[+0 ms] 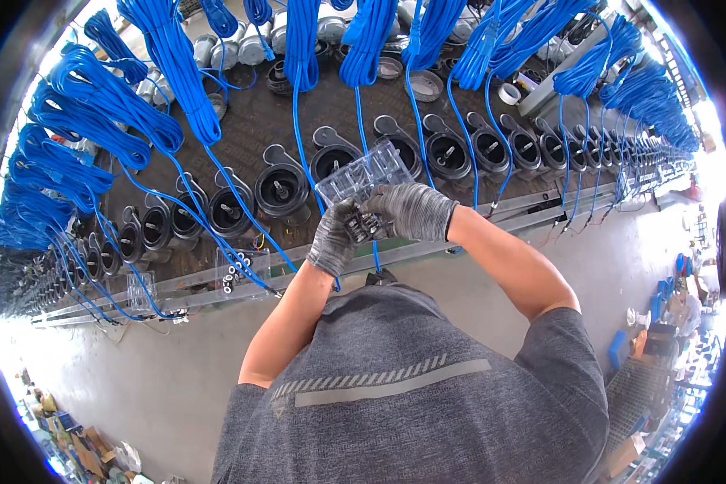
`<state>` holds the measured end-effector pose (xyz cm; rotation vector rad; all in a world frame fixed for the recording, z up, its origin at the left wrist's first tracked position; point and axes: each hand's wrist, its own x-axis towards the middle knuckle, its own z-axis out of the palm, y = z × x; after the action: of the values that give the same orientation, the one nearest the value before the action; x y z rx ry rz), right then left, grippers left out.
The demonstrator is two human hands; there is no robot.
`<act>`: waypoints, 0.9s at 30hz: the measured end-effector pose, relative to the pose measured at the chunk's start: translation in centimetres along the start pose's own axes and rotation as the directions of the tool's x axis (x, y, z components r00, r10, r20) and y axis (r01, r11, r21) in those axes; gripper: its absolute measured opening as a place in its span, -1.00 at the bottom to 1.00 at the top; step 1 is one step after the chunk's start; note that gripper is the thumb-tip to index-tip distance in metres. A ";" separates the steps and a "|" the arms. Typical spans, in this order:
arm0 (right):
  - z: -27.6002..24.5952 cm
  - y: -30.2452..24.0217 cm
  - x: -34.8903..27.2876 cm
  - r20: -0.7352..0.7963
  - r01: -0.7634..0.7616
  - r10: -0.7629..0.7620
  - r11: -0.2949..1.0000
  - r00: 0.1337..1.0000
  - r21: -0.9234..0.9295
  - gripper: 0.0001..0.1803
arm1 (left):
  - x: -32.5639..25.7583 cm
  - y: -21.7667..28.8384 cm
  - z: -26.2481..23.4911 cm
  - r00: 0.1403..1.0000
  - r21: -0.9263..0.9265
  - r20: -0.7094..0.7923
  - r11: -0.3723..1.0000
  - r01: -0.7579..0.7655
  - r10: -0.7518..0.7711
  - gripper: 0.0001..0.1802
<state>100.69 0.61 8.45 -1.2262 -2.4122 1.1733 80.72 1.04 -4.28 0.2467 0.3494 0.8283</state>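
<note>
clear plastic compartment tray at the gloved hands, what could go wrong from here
Small dark parts bunched between the grey-gloved left hand and grey-gloved right hand could slip and drop to the pale grey floor. The clear plastic compartment tray, held askew, might tip if the grip shifts. Bundled blue cables send strands down close to it in view, so one might snag a corner.

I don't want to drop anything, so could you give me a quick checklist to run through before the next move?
1. Hands covered: ok; left grip and right grip wear grey gloves.
2. Hands at the clear plastic divided tray: ok; both meet at its near edge.
3. Small dark parts in sight: ok, between the hands.
4. Number of those parts: cannot tell; fingers hide some.
5. Blue cable clear of the tray in view: not ok; it passes behind it.
6. Tray level: cannot tell from this single view.
</note>
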 end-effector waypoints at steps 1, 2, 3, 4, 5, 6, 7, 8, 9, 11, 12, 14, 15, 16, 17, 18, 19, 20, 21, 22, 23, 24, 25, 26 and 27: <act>0.0 0.2 0.0 0.002 0.005 -0.005 1.000 1.000 0.001 -0.48 | -0.1 0.0 -0.1 1.000 0.040 -0.024 0.999 -0.001 0.002 -0.55; -0.1 0.4 0.1 -0.043 0.099 -0.105 0.989 0.994 -0.107 -0.51 | -0.2 -0.1 -0.2 0.999 0.078 -0.047 0.997 -0.002 0.006 -0.56; -0.3 0.6 0.1 -0.081 0.182 -0.203 0.959 0.976 -0.218 -0.54 | -0.4 0.0 0.2 0.999 0.079 -0.049 0.997 -0.003 0.006 -0.56; -0.7 0.7 -0.1 -0.080 0.182 -0.204 0.959 0.976 -0.217 -0.54 | -0.8 0.0 0.6 0.995 0.144 -0.090 0.989 -0.039 0.052 -0.57; -1.3 0.7 -0.6 -0.237 0.121 -0.157 0.980 0.959 -0.159 -0.58 | -1.1 0.0 1.0 0.987 0.210 -0.128 0.975 -0.072 0.101 -0.57; -2.2 0.8 -1.1 -0.389 0.068 -0.101 0.993 0.916 -0.097 -0.62 | -1.4 0.1 1.0 0.987 0.212 -0.123 0.974 -0.075 0.103 -0.57; -2.8 2.4 -0.9 -0.471 0.010 0.030 0.996 0.882 0.083 -0.65 | -1.8 0.2 0.6 0.988 0.172 -0.093 0.979 -0.109 0.126 -0.58; -3.7 3.9 -0.8 -0.555 -0.070 0.119 0.992 0.823 0.107 -0.65 | -2.2 0.4 0.1 0.987 0.130 -0.064 0.981 -0.140 0.150 -0.59; -4.8 5.1 -0.7 -0.450 -0.168 0.311 0.929 0.837 0.330 -0.65 | -2.8 0.6 -1.0 0.989 0.116 -0.106 0.989 -0.089 0.101 -0.63; -5.1 7.3 0.0 -0.306 -0.273 0.478 0.807 0.824 0.524 -0.64 | -3.4 0.5 -1.0 0.981 0.104 -0.150 0.989 -0.110 0.125 -0.65; -4.2 9.0 0.8 -0.301 -0.259 0.521 0.749 0.798 0.610 -0.63 | -3.5 0.6 -0.9 0.970 0.093 -0.193 0.987 -0.134 0.150 -0.67; -4.0 9.4 1.6 -0.291 -0.240 0.564 0.684 0.773 0.689 -0.61 | -3.7 0.8 -1.0 0.973 0.071 -0.178 0.989 -0.133 0.144 -0.69; -4.2 8.5 1.9 -0.256 -0.286 0.603 0.655 0.756 0.699 -0.63 | -3.9 0.8 -1.0 0.976 0.049 -0.167 0.990 -0.131 0.137 -0.70; -4.4 8.1 2.1 -0.221 -0.331 0.641 0.624 0.735 0.708 -0.64 | -4.0 0.8 -1.1 0.976 0.048 -0.168 0.990 -0.130 0.136 -0.70; -4.4 8.4 2.3 -0.202 -0.330 0.647 0.603 0.736 0.727 -0.62 | -4.1 0.8 -1.1 0.978 0.036 -0.165 0.992 -0.124 0.128 -0.70; -4.4 8.7 2.7 -0.203 -0.329 0.645 0.604 0.737 0.725 -0.62 | -4.2 1.0 -1.1 0.979 0.026 -0.161 0.992 -0.121 0.123 -0.70; -4.4 9.0 3.0 -0.177 -0.353 0.651 0.596 0.738 0.721 -0.63 | -4.2 1.1 -1.7 0.979 0.025 -0.160 0.992 -0.123 0.125 -0.70; -4.4 9.3 3.3 -0.151 -0.377 0.657 0.588 0.739 0.716 -0.63 | -4.0 1.2 -2.5 0.987 0.008 -0.133 0.996 -0.094 0.094 -0.70; -4.3 9.8 3.3 -0.152 -0.378 0.661 0.586 0.735 0.717 -0.63 | -3.8 1.3 -2.1 0.993 -0.008 -0.104 0.998 -0.056 0.055 -0.69; -4.3 10.3 3.2 -0.143 -0.404 0.645 0.619 0.750 0.674 -0.63 | -3.8 1.3 -1.6 0.994 -0.010 -0.102 0.999 -0.051 0.049 -0.69; -4.2 10.8 3.1 -0.132 -0.428 0.631 0.650 0.765 0.628 -0.63 | -3.9 1.2 -1.1 0.991 0.022 -0.121 0.998 -0.058 0.061 -0.69; -4.3 10.8 3.2 -0.132 -0.428 0.631 0.651 0.764 0.627 -0.63 | -4.1 1.4 -0.5 0.987 0.055 -0.143 0.996 -0.072 0.080 -0.68; -4.3 10.8 3.2 -0.123 -0.432 0.624 0.657 0.772 0.618 -0.66 | -3.9 1.4 -0.8 0.987 0.053 -0.142 0.996 -0.072 0.079 -0.68; -4.4 10.9 3.2 -0.114 -0.436 0.617 0.663 0.779 0.609 -0.67 | -3.7 1.4 -1.3 0.994 0.013 -0.092 0.998 -0.061 0.062 -0.68; -4.5 10.6 3.3 -0.113 -0.437 0.618 0.662 0.778 0.608 -0.67 | -3.5 1.5 -1.7 0.998 -0.027 -0.042 0.998 -0.050 0.048 -0.67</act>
<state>107.03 9.28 3.24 -1.7878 -1.3320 1.5316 76.87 -0.51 -4.63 0.2134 0.3712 0.8868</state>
